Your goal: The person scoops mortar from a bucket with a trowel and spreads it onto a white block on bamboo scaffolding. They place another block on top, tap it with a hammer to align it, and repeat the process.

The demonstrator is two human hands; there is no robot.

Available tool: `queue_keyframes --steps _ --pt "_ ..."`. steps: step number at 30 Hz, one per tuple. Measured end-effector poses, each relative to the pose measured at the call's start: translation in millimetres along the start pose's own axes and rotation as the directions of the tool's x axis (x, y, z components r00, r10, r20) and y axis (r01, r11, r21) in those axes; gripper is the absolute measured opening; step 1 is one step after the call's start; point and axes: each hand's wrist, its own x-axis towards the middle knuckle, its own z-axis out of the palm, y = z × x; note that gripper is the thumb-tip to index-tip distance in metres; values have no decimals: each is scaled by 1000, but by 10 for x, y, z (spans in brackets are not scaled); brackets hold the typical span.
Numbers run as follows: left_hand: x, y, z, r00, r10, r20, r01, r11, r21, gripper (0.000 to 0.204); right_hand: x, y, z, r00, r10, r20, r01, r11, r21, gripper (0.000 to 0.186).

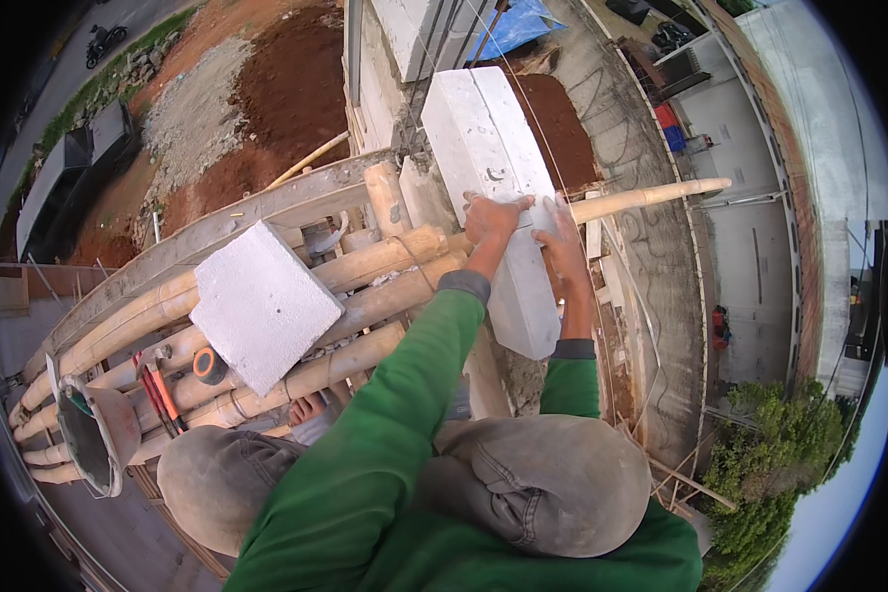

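A long white lightweight concrete block (pixel 472 123) lies ahead of my knees on the wall top, with a thin dark line running along it. My left hand (pixel 493 225) rests on its upper face, fingers curled against the surface. Close beside it, my right hand (pixel 564 252) grips the block's right side, thumb toward the left hand; some fingertips are hard to make out. A taut string (pixel 535 113) passes over the block's right edge. To the left, a squarish white block (pixel 264 306) sits on bamboo poles (pixel 380 296).
An orange-handled tool (pixel 165 392), an orange-and-black tape roll (pixel 208 365) and a mortar-stained bucket (pixel 99 439) are on the bamboo at left. A bamboo pole (pixel 651 200) sticks out rightward. Ground lies far below. Another person's hand (pixel 306 407) shows below the poles.
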Motion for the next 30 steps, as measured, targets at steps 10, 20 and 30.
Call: queue_keyframes --steps 10,20,30 --pt "-124 55 -102 999 -28 34 30 998 -64 130 -114 93 -315 858 470 -207 -182 655 733 46" --pt "-131 43 -66 994 -108 33 112 974 -197 140 -103 -623 -170 890 309 -335 -215 933 289 38" --pt "-120 15 -38 998 -54 23 57 985 -162 139 148 -336 -151 926 209 -313 -244 967 -77 50"
